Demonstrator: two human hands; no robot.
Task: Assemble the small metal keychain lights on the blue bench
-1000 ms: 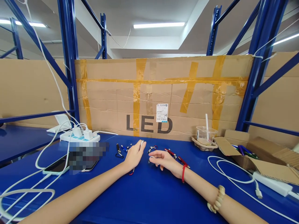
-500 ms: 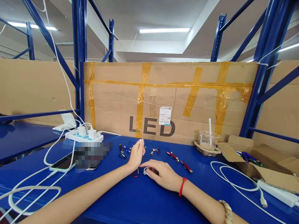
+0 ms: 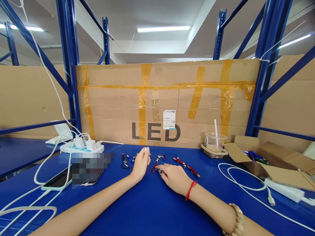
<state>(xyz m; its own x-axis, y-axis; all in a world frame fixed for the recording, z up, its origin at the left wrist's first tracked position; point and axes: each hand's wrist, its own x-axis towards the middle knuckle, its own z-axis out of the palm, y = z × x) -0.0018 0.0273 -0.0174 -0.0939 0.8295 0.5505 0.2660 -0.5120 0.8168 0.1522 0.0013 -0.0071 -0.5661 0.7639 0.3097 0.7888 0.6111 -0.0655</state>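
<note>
My left hand (image 3: 141, 165) rests on its edge on the blue tabletop, its fingers curled together; a small pale or silvery spot shows at the top, and the inside is hidden. My right hand (image 3: 175, 177) lies low over the table, thumb and index finger at a small silver metal clasp (image 3: 160, 171) that joins a red carabiner (image 3: 154, 168). Beyond it lies another red carabiner with silver links (image 3: 160, 158). Two dark red pen-like tubes (image 3: 186, 166) are to the right. Left of my left hand are a black keychain (image 3: 124, 161) and a blue one (image 3: 130, 159).
A power strip (image 3: 98, 149) with white cables and phones (image 3: 57, 180) are on the left. At right stand a plastic cup with a straw (image 3: 214, 141), an open cardboard box (image 3: 283, 168) and a white cable (image 3: 242, 183). A cardboard panel (image 3: 118, 108) closes the back.
My right hand has moved the red carabiner and its clasp farther from me, toward the other keychains. My left hand stays nearly in place. The whole view has shifted slightly.
</note>
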